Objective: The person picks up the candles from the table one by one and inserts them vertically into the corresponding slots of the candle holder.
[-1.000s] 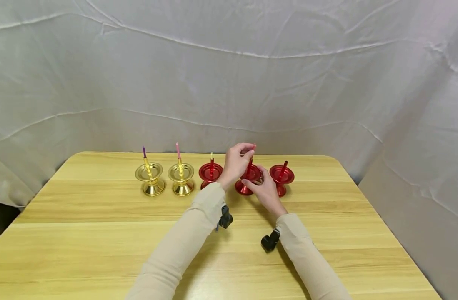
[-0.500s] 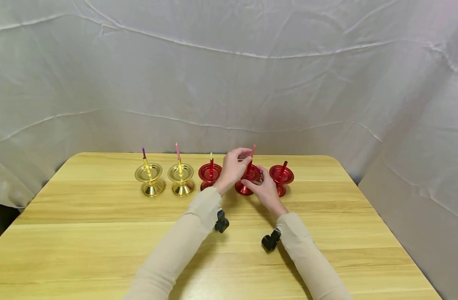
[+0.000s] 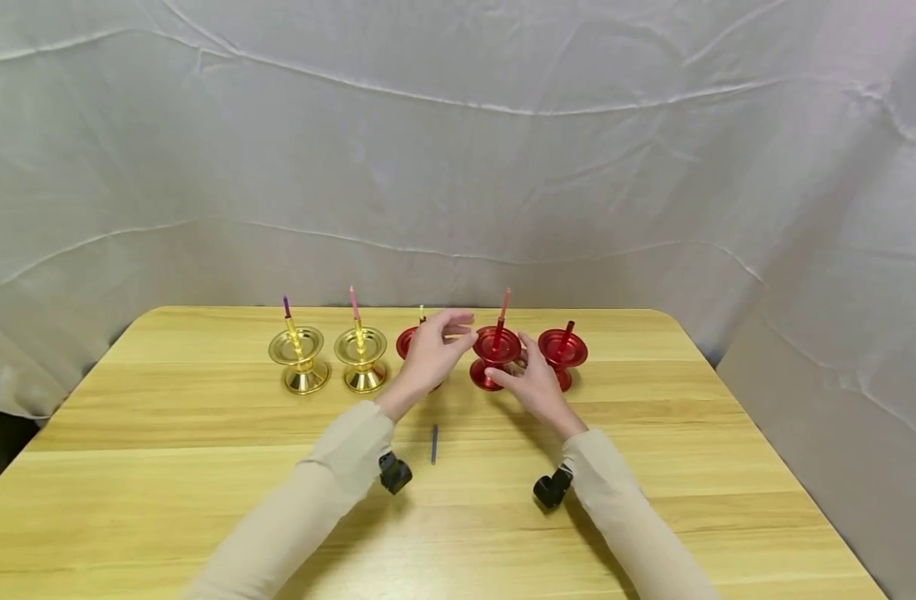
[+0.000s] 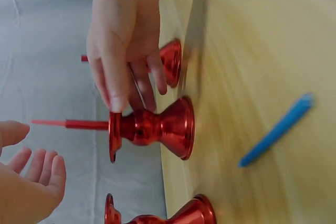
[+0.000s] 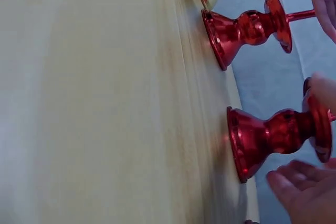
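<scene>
A pink candle (image 3: 506, 304) stands upright in the tube of a red candle holder (image 3: 488, 377). My right hand (image 3: 534, 385) is around this holder's right side, its thumb at the dish rim and its other fingers apart from the stem in the right wrist view. To the left, my left hand (image 3: 433, 352) holds nothing, its fingers loosely bent and clear of the candle. That hand partly hides another red candle holder (image 3: 406, 342) with a pale yellow candle (image 3: 422, 313). A blue candle (image 4: 277, 130) lies on the table between my forearms.
Two gold candle holders (image 3: 366, 377) stand at the left, one with a purple candle (image 3: 287, 306), the other with a pink one. A red candle holder (image 3: 563, 350) without a candle stands at the right. A grey cloth (image 3: 458, 167) hangs behind the wooden table (image 3: 165, 500).
My left hand has let go of the pink candle and drawn back to the left, leaving it upright in the holder. The blue candle has come into full view. The right hand has barely moved.
</scene>
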Tool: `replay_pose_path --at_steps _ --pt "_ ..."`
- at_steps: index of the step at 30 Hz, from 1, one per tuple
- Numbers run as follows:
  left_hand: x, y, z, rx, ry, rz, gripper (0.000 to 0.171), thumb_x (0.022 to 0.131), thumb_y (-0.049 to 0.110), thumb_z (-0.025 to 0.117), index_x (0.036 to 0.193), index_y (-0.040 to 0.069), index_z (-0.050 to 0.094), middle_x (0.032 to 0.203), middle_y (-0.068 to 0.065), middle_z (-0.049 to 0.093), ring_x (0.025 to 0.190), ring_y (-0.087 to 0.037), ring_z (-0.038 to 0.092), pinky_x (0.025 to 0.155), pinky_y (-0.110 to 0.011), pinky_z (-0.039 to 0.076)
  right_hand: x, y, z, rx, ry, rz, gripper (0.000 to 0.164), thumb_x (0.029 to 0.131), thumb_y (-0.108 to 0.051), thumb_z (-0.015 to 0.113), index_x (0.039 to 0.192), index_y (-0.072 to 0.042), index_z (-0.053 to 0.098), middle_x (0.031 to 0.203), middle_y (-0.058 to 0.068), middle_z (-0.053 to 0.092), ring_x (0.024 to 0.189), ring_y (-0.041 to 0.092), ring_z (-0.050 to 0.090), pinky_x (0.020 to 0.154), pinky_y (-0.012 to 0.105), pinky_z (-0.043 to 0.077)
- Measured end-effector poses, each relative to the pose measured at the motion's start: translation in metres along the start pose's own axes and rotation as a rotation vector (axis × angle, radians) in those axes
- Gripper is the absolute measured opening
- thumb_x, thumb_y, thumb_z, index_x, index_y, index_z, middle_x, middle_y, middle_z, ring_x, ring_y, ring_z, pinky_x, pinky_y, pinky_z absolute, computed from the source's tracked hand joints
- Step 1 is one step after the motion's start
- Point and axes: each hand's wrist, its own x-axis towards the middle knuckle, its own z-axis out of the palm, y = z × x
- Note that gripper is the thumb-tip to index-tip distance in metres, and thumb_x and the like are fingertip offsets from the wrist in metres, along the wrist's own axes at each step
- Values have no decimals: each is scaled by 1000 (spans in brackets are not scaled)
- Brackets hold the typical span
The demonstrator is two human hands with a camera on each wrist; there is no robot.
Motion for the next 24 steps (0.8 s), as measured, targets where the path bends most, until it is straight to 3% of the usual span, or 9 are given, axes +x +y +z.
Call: replay_pose_path --at_steps 3,7,10,17,24 --pt "-16 4 -8 -26 10 -42 28 84 6 63 111 0 59 108 -13 61 94 -20 59 82 -27 47 -7 -2 -6 -56 -44 4 89 78 -23 72 143 -2 15 133 23 40 118 32 43 96 42 37" --pt "-37 8 -17 -92 32 -171 28 83 3 62 110 -2 58 103 -14 62 89 -22 59 77 -28 49 -18 -6 -17 -128 -81 0 86 79 -21 70 142 1 16 135 23 38 121 32 40 98 42 34" --pt "-50 6 -23 -89 2 -253 29 83 2 62 111 -4 56 102 -13 61 89 -23 58 76 -29 49 -25 -11 -27 -148 -67 -47 77 80 -18 69 139 4 24 131 22 42 118 32 43 96 42 36" --pt "-71 -12 -32 -6 -178 -380 36 82 5 62 116 -4 52 114 -16 55 96 -25 55 78 -32 49 -32 -17 -50 -130 53 -189 43 82 -12 66 120 3 53 107 16 61 98 26 58 84 35 47" --pt "-86 -23 -30 69 -253 -381 38 80 3 63 116 -5 52 108 -14 57 94 -26 54 78 -34 48 -34 -12 -69 -93 249 -267 27 84 -14 65 105 3 62 91 12 63 83 17 57 70 13 47"
